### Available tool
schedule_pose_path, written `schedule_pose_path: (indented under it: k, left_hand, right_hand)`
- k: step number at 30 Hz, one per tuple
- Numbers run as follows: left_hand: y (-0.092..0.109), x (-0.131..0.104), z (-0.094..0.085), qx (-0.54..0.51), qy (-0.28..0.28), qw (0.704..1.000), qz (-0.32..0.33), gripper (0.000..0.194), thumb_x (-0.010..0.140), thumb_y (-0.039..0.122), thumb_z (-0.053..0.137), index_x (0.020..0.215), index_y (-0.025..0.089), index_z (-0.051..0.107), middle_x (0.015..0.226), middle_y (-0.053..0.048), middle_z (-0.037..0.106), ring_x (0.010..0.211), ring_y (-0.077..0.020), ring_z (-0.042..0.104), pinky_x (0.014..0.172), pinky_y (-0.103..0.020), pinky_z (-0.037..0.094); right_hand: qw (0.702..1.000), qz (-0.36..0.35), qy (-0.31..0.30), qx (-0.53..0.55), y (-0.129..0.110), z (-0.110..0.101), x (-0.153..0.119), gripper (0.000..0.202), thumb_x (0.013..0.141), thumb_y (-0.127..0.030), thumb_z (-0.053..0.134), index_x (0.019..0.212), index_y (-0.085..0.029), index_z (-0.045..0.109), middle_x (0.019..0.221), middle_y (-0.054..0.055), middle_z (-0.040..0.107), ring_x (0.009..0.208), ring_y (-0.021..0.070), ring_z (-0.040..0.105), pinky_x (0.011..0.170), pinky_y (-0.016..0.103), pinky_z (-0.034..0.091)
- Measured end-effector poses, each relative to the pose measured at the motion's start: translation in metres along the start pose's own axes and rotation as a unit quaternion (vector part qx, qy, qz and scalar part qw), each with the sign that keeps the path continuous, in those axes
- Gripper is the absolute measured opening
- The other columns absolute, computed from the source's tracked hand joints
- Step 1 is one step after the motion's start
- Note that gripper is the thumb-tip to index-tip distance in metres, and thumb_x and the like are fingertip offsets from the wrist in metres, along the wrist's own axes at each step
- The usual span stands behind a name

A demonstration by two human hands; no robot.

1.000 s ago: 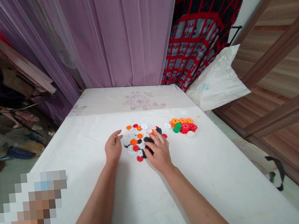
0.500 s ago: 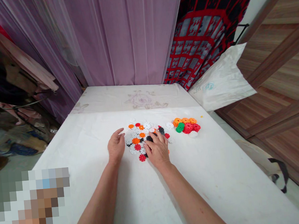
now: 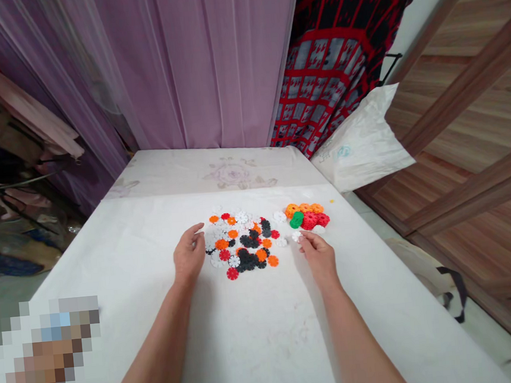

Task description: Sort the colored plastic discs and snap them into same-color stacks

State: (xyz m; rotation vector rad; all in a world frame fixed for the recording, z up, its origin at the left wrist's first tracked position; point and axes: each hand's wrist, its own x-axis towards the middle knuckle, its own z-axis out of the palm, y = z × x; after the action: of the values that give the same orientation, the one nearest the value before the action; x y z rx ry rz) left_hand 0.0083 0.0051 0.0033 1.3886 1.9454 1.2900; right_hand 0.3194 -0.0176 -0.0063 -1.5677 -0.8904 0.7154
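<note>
Many flat, notched discs in white, black, orange and red lie spread in a loose pile (image 3: pixel 248 260) on the white table. At its left edge is my left hand (image 3: pixel 190 254), fingers apart and holding nothing. My right hand (image 3: pixel 319 257) is to the right of the pile, thumb and fingertips pinched on a white disc (image 3: pixel 296 236). Just beyond it are orange discs (image 3: pixel 304 210) in a row, red discs (image 3: pixel 314 219) in front of them, a green disc group (image 3: pixel 296 219) at their left, and white discs (image 3: pixel 279 217) close by.
The white-covered table (image 3: pixel 251 347) has a floral strip at its far end. Behind it hangs a purple curtain (image 3: pixel 208 64). A white bag (image 3: pixel 359 146) stands off the right far corner. A person's blurred arm (image 3: pixel 43 371) shows at lower left.
My right hand has moved right, off the pile, with a white disc, uncovering black and orange discs. My left hand stays beside the pile. The whole view has shifted slightly.
</note>
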Motion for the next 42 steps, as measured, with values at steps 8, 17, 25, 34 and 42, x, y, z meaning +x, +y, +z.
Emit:
schedule_pose_path:
  k: [8, 17, 25, 34, 42]
  left_hand:
    - [0.004, -0.002, -0.003, 0.027, -0.013, 1.0, 0.002, 0.037, 0.086, 0.034, 0.052, 0.114, 0.026, 0.074, 0.093, -0.002, 0.075, 0.084, -0.018, 0.068, 0.081, -0.03, 0.054]
    - [0.004, -0.001, -0.002, 0.028, -0.006, 1.0, 0.008, 0.037, 0.085, 0.033, 0.052, 0.113, 0.024, 0.074, 0.09, -0.002, 0.074, 0.081, -0.0167, 0.066, 0.08, -0.028, 0.053]
    - [0.006, -0.002, -0.003, 0.027, -0.008, 1.0, 0.002, 0.036, 0.085, 0.033, 0.053, 0.113, 0.024, 0.074, 0.089, -0.002, 0.074, 0.08, -0.017, 0.066, 0.08, -0.029, 0.054]
    - [0.004, -0.001, -0.002, 0.024, -0.013, 1.0, 0.015, 0.036, 0.086, 0.034, 0.052, 0.113, 0.024, 0.073, 0.093, -0.003, 0.075, 0.085, -0.0184, 0.068, 0.086, -0.032, 0.054]
    - [0.004, -0.001, -0.002, 0.025, -0.008, 0.999, 0.022, 0.034, 0.086, 0.033, 0.052, 0.112, 0.024, 0.073, 0.102, -0.004, 0.076, 0.092, -0.0195, 0.069, 0.088, -0.033, 0.054]
  right_hand:
    - [0.998, 0.028, -0.058, -0.007, -0.005, 0.017, -0.001, 0.052, 0.06, -0.063, 0.073, 0.084, -0.017, 0.075, 0.073, 0.005, 0.072, 0.065, 0.0181, 0.062, 0.058, 0.03, 0.051]
    - [0.996, 0.032, -0.079, -0.017, -0.002, 0.02, 0.003, 0.049, 0.06, -0.063, 0.074, 0.08, -0.018, 0.074, 0.064, 0.002, 0.069, 0.058, 0.0169, 0.061, 0.058, 0.031, 0.053]
    - [0.987, -0.088, -0.052, -0.126, 0.008, 0.012, -0.001, 0.045, 0.076, -0.058, 0.059, 0.095, -0.02, 0.074, 0.095, 0.009, 0.074, 0.077, 0.0215, 0.067, 0.072, 0.037, 0.056]
    - [0.872, -0.262, -0.033, -0.412, 0.009, 0.015, -0.015, 0.034, 0.078, -0.039, 0.073, 0.108, -0.023, 0.076, 0.126, 0.01, 0.068, 0.115, 0.0292, 0.058, 0.095, 0.042, 0.045]
    - [0.867, -0.249, -0.054, -0.428, 0.008, 0.016, -0.012, 0.028, 0.084, -0.036, 0.07, 0.108, -0.023, 0.078, 0.125, 0.009, 0.071, 0.113, 0.0274, 0.06, 0.091, 0.039, 0.044]
